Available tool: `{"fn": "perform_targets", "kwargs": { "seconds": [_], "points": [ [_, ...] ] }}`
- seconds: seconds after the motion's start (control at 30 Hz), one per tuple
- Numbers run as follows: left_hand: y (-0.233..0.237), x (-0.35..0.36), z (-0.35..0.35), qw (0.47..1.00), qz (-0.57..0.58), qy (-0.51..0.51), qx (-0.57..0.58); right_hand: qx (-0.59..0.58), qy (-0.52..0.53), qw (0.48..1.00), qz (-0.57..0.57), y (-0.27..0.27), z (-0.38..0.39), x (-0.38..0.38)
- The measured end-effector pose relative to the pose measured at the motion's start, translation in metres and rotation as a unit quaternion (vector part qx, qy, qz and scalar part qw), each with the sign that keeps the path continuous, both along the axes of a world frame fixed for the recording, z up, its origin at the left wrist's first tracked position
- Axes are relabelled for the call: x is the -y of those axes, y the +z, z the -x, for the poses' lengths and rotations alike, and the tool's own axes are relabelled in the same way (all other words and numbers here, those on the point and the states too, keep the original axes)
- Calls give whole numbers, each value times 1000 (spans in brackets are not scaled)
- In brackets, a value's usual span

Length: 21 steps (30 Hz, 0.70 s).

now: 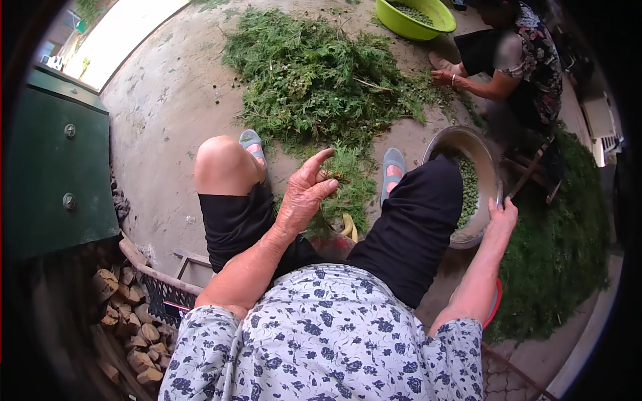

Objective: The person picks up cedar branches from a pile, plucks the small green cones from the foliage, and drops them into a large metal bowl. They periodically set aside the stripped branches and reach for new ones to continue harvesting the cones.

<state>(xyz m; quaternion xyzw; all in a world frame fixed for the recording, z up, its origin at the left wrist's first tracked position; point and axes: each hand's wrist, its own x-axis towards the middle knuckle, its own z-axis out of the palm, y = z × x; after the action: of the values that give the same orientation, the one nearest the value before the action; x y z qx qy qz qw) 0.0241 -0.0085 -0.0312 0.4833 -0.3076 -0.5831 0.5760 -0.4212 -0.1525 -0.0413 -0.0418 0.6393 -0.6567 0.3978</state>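
My left hand [302, 194] is raised between my knees, index finger and thumb stretched out and apart. Just beyond it lie green sprigs [351, 177]; nothing is clearly held, and its other fingers are mostly hidden. On the right, my right hand [503, 215] is closed round the rim of a metal basin [495, 157]. Small round green pieces [468, 190] fill part of this basin, which stands beside my right knee. A large heap of green branches [307, 80] lies on the floor ahead. A yellow object [349, 227] is between my legs.
A person [535, 67] sits at the upper right, hands near the heap's edge. Behind is a lime-green basin [418, 25] with green pieces. More greenery [562, 247] lies at right. At left are a green cabinet [60, 160], a dark crate [164, 291] and chopped wood [137, 334].
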Motion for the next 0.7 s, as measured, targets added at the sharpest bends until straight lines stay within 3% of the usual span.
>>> {"fn": "perform_targets", "kwargs": {
  "seconds": [0.1, 0.17, 0.23, 0.3, 0.37, 0.43, 0.5, 0.7],
  "points": [
    [2, 4, -6, 1000, 14, 4, -22, 56, 26, 995, 80, 17, -31, 9],
    [3, 9, -12, 994, 28, 2, -104, 33, 110, 981, 157, 46, -83, 3],
    [9, 11, -14, 990, 20, 7, -140, 5, 259, 937, 234, 69, -142, -14],
    [9, 14, -16, 989, 20, 11, -145, -99, 417, 879, 208, 83, -208, -37],
    [8, 16, -13, 989, 26, 12, -148, -241, 626, 729, 133, 83, -248, -58],
    [11, 18, -7, 986, 28, 33, -160, -395, 719, 556, 134, 63, -278, -69],
    [4, 19, -5, 985, 37, 38, -164, -429, 785, 445, 21, 42, -298, -82],
    [0, 16, 6, 991, 52, 3, -126, -411, 795, 445, -45, -18, -316, -94]
  ]
}}
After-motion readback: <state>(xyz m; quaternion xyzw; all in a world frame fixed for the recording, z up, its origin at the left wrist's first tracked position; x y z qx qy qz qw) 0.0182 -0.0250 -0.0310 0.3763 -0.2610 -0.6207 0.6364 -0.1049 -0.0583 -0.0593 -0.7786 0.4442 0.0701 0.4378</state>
